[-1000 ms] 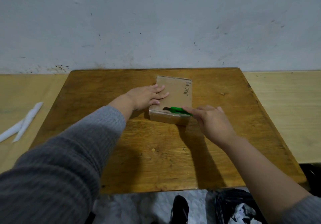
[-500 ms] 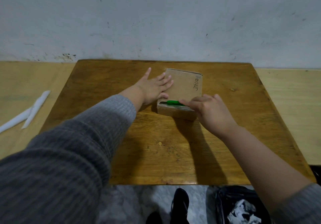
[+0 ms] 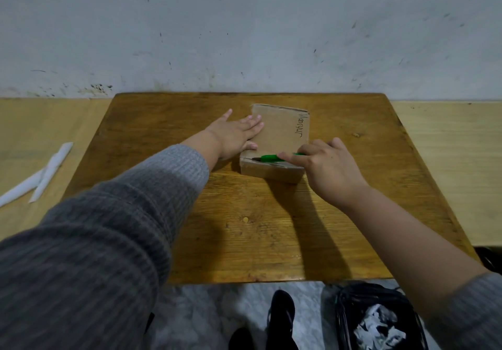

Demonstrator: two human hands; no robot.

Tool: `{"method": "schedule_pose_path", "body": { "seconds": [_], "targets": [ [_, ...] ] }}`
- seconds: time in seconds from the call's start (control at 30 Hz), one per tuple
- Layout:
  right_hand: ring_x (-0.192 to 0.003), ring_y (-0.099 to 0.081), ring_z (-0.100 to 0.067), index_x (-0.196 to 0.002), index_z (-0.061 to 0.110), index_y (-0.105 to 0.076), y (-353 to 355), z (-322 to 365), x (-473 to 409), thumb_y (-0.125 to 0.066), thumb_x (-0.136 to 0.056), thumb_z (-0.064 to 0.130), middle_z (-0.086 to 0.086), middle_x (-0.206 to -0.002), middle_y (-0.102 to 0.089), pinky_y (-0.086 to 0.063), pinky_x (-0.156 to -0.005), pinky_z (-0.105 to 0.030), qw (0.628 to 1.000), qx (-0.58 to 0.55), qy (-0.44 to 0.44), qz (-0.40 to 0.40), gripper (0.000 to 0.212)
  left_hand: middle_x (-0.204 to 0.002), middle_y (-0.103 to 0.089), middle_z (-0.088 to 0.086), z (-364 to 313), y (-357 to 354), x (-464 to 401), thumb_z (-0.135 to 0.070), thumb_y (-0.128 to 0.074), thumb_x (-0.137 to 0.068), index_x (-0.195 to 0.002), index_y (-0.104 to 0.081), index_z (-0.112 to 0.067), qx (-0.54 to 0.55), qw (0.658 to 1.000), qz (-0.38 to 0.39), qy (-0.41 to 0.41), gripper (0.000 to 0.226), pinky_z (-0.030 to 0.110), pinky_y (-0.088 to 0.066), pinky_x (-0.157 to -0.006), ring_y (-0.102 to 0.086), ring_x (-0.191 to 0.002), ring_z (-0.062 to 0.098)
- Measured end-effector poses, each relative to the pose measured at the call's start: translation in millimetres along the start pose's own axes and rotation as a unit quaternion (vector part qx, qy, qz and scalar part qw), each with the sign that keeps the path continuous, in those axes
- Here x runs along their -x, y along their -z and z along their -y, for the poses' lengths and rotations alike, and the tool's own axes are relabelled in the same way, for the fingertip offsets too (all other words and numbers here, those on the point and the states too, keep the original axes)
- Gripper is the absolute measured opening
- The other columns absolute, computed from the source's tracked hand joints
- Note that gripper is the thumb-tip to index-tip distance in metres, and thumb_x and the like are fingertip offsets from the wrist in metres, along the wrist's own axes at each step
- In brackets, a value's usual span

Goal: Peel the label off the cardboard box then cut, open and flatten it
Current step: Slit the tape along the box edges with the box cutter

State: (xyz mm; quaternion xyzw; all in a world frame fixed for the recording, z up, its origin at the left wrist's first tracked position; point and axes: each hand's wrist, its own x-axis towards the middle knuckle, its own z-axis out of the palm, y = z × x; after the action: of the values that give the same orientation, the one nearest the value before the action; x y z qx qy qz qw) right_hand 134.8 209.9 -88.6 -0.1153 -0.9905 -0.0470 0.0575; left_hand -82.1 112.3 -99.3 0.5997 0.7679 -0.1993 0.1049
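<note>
Head view. Cardboard box (image 3: 279, 132) lies flat on the table (image 3: 271, 227), between our two hands, at about arm's reach.

Left hand (image 3: 235, 136): fingers straight and spread, palm pressing on the box's left part, holding it down.

Right hand (image 3: 323, 165): fingers curled round a green cutter (image 3: 271, 157), gripping its rear end. The cutter's tip points toward the left hand and sits at the box's near top edge, close to the near-left corner.

Progress, as we judge it: no label shows on the top face, only handwriting along the side nearest the right hand, so peeling looks done. White strips (image 3: 40, 178) lie well out beyond the left forearm; whether they came from the box we cannot tell. Cutting appears under way along the near edge; a dark slit shows beside the blade. Opening and flattening remain.

Orientation: box's long axis runs away from us, tilted slightly. The short near wall faces us. Cutter lies crosswise to that axis, along the near edge.
</note>
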Motion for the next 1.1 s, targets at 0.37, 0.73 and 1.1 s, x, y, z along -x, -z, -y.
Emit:
{"method": "schedule_pose_path", "body": {
  "seconds": [0.37,0.73,1.1],
  "targets": [
    [-0.093,-0.053,-0.021,-0.135,0.037,-0.048,-3.6,-29.8,25.6,-0.048,-0.091,0.007,0.003,-0.107,-0.067,-0.028,-0.076,-0.036,0.999,-0.001,-0.025,-0.023,0.053,-0.161,0.009,0.000,-13.6,-9.5,0.8,-0.058,-0.011,-0.097,-0.153,0.005,-0.018,0.058,0.997,-0.036,0.036,0.071,0.048,0.008,-0.118,0.002,-0.148,0.015],
    [-0.090,-0.056,-0.023,-0.130,0.037,-0.053,-2.4,-43.9,45.7,-0.051,-0.089,0.002,0.003,-0.099,-0.068,-0.031,-0.077,-0.038,0.998,0.008,-0.064,-0.025,0.053,-0.159,0.018,0.009,-31.5,-14.9,4.6,-0.045,-0.009,-0.102,-0.150,0.007,-0.037,0.118,0.990,-0.053,0.048,0.052,0.052,0.008,-0.117,0.012,-0.147,0.023],
    [-0.089,-0.054,-0.021,-0.132,0.038,-0.050,-11.8,-43.4,72.5,-0.048,-0.093,0.010,0.004,-0.100,-0.067,-0.026,-0.072,-0.034,0.989,-0.044,-0.141,-0.023,0.048,-0.160,0.016,0.009,-53.2,-15.0,3.3,-0.079,-0.009,-0.082,-0.152,0.005,-0.032,0.147,0.982,-0.061,0.106,0.086,0.056,0.009,-0.115,0.014,-0.147,0.024]
  ]
}}
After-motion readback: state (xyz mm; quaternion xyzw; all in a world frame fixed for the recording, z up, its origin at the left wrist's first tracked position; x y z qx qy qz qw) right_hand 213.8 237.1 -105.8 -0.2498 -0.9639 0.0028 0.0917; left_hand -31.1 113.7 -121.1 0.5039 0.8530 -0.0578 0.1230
